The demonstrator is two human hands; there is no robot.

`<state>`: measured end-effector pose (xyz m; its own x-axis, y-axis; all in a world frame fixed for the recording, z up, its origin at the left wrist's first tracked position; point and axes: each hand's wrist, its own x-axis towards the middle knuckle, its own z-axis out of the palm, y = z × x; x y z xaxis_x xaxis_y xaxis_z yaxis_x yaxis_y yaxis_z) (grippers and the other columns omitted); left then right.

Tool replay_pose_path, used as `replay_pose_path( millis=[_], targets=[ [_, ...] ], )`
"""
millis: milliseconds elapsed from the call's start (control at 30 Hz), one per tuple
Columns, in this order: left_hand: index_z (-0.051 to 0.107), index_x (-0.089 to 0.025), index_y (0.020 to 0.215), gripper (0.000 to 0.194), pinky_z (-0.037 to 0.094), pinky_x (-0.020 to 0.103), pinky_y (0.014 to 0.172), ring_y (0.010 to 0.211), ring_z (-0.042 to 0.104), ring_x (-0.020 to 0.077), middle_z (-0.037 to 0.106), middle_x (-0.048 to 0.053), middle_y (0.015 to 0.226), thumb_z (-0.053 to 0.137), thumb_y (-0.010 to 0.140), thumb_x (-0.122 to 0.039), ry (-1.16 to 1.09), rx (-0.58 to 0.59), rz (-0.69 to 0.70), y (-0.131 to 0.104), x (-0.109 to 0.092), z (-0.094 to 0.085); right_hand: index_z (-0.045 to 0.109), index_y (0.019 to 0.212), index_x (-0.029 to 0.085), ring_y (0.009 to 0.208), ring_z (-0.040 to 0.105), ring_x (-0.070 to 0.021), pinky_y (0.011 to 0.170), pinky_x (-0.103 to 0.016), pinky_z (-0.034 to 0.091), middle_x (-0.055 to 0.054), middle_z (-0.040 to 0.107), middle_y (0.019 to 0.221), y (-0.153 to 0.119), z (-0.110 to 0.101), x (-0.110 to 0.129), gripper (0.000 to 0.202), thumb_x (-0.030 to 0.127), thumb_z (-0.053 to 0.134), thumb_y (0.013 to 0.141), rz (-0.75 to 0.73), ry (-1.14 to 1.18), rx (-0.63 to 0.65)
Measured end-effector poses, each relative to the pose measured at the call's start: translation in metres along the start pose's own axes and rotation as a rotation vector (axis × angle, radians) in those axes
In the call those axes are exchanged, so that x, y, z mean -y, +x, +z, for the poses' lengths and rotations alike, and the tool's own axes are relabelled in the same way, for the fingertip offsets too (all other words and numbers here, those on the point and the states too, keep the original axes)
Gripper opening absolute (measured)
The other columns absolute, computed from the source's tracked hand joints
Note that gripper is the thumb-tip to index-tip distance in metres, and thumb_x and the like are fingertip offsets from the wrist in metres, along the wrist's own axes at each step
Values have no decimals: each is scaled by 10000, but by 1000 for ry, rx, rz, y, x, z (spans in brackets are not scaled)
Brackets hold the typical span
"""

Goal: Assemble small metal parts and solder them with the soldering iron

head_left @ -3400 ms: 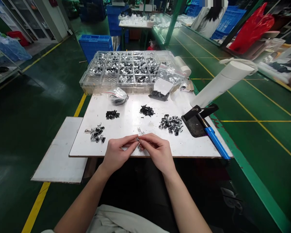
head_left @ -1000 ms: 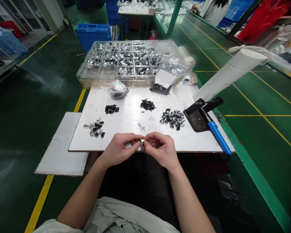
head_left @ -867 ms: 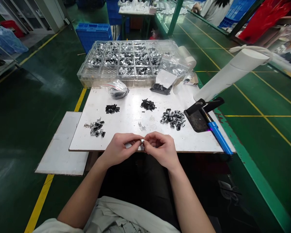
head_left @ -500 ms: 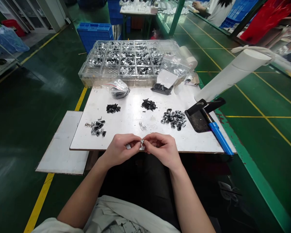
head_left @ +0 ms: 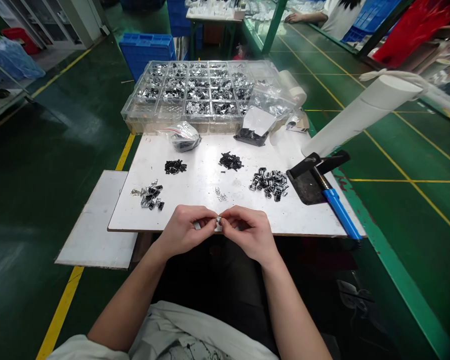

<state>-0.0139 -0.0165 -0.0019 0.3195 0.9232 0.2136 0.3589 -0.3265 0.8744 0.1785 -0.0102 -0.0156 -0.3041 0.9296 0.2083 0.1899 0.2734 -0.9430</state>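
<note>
At the left of our white tabletop (head_left: 195,192) lies a pile of silver-and-black clips (head_left: 151,195), with black pieces (head_left: 175,167) farther back. Our left hand (head_left: 187,225) comes in from the lower left, its back up, wrist slightly bent, thumb and index finger closed in a pinch on a small metal part (head_left: 219,220). That part sits between our two hands, just above the table's near edge. Fine metal pins (head_left: 220,194) lie beyond it, and a second black pile (head_left: 231,160) farther back. Our right hand (head_left: 247,232) mirrors the left, thumb and index finger closed on the part from its right side, the other fingers curled in. To the right lie more silver-and-black clips (head_left: 269,184), beside a blue-handled tool (head_left: 333,200).

Our fingertips cover most of the metal part, so we cannot make out its shape. The curled fingers of both hands are partly hidden, and our right forearm is cut off by the bottom edge.

Against the oldest view, our hands have drawn back from the pins, which now show fully beyond our fingertips. The pinch on the part remains. At upper right, a co-worker's hand (head_left: 294,18) has come into view, lying low at the far bench's edge.
</note>
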Motion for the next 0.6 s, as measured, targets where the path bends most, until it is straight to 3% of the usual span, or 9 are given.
replay_pose_path(
  millis=[167, 433, 600],
  targets=[
    [768, -136, 870, 147, 473, 219, 616, 643, 646, 125, 759, 31, 769, 621, 865, -126, -2, 10, -24, -1, 0, 0, 707, 876, 189, 622, 636, -119, 543, -226, 515, -15, 691, 745, -1, 2, -1, 34, 198, 675, 870, -84, -69, -26],
    [776, -136, 947, 178, 529, 256, 708, 775, 712, 177, 787, 62, 871, 609, 904, -180, -34, -16, -110, 3, -4, 2, 711, 878, 191, 643, 666, -135, 578, -237, 541, -24, 708, 766, 2, 4, 2, 43, 213, 675, 870, 30, 57, -86],
    [761, -121, 1091, 243, 565, 252, 727, 787, 732, 174, 790, 65, 882, 623, 903, -190, -85, -56, -123, 3, -4, 3, 694, 874, 197, 618, 641, -116, 556, -219, 513, -2, 688, 740, 0, 5, 0, 26, 186, 671, 866, -12, 6, -131]
  ],
)
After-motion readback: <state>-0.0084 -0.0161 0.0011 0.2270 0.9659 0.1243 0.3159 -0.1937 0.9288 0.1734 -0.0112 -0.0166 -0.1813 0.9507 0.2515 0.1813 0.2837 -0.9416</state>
